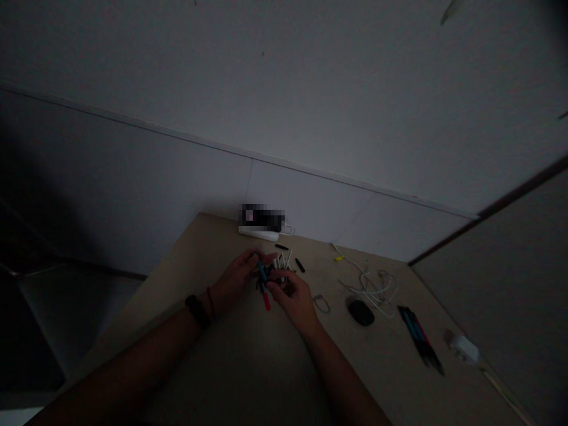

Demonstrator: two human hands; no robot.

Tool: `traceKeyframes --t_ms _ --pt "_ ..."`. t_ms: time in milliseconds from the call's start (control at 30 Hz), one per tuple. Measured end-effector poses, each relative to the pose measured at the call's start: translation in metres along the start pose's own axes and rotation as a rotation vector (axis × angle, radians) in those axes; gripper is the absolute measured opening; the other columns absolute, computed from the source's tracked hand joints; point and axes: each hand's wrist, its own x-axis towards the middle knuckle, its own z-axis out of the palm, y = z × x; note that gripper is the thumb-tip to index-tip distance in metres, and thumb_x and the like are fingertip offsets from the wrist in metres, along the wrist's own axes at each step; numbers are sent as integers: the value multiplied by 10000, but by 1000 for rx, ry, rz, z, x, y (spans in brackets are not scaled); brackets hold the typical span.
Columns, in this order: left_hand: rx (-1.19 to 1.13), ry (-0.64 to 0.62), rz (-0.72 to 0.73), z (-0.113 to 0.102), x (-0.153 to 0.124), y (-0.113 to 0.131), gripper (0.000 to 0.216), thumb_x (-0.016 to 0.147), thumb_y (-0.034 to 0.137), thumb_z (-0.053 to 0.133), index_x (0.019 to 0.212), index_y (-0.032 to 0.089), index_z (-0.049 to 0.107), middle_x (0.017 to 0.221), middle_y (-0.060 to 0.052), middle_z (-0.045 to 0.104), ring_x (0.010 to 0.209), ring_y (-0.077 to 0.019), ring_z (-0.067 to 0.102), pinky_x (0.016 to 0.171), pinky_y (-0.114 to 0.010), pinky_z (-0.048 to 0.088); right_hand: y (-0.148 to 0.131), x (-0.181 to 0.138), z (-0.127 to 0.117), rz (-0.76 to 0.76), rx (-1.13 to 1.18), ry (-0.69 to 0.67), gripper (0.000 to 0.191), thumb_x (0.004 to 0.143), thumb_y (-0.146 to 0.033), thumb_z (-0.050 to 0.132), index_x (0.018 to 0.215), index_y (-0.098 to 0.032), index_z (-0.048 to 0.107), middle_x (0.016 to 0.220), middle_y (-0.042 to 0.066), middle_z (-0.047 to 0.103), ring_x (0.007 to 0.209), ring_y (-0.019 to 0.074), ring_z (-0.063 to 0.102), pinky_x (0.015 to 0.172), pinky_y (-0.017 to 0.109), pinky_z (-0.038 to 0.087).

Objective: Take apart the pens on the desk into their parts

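Note:
Above the desk point(213, 367), my left hand point(242, 267) is closed with its fingertips on the upper end of a blue pen point(261, 270). The fingers of my right hand point(295, 296) are closed around the pen's lower end. A red pen piece point(266, 300) lies just below, partly covered by dark parts. Several thin white pieces point(287, 259) show behind my right fingers. Beyond them lie a short black piece point(281, 247) and another black piece point(300, 265). The dim light hides details between my fingertips.
Right of my hands are a thin looped band point(321, 304), a black mouse point(361, 312) and a tangled white cable point(375, 290). Several pens point(420, 340) lie side by side farther right, near a white plug point(464, 347). A white box-like object point(258, 234) stands against the wall.

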Motion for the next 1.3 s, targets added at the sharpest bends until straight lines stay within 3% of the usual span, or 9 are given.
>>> traceKeyframes --t_ms 100,200,433,667,867,1000,1167,1300 --pt "4 17 -1 1 -1 0 350 844 494 718 973 201 576 1192 -119 713 1079 -233 666 910 -358 501 2 -1 2 35 49 -54 254 747 -410 772 878 -196 735 674 -1 677 487 99 503 466 222 382" --pt "90 56 4 -1 -1 0 362 838 496 718 992 192 594 1205 -129 708 1082 -243 666 860 -347 521 5 1 2 67 120 -8 310 778 -461 740 907 -180 736 625 1 676 429 98 494 424 224 378" --pt "518 69 -27 -4 -2 -3 344 822 425 704 1024 148 720 750 -28 709 679 -154 638 642 -263 494 11 9 -6 97 219 179 412 787 -530 731 963 -157 731 638 17 686 404 91 476 375 214 348" --pt "830 -23 2 0 -6 4 262 845 361 653 973 173 781 735 -9 679 619 -123 555 597 -231 424 9 9 -7 83 208 247 429 787 -557 724 960 -164 737 506 -35 566 423 112 482 397 223 364" --pt "848 -48 -69 -1 -6 2 273 845 352 644 994 163 774 685 -2 652 588 -124 546 578 -231 421 4 10 -7 71 213 284 446 776 -508 748 1060 -168 696 703 9 682 512 142 609 458 257 492" --pt "842 -102 -90 -2 -6 0 282 846 372 645 986 163 773 702 -5 655 589 -118 533 568 -222 404 -1 9 -5 10 264 360 637 764 -448 780 1294 -214 513 784 -8 704 507 131 630 459 242 496" --pt "804 -126 -99 -2 -6 0 279 839 389 641 905 154 774 683 -3 649 568 -111 511 551 -219 383 -4 7 -5 5 204 355 468 766 -458 784 1083 -199 557 830 23 710 503 127 639 466 244 506" --pt "793 -126 -95 -1 -6 1 260 818 381 656 875 161 781 650 3 639 552 -114 505 549 -226 372 -4 8 -6 11 245 385 463 761 -465 790 1027 -227 493 798 -5 699 507 125 640 461 229 494"
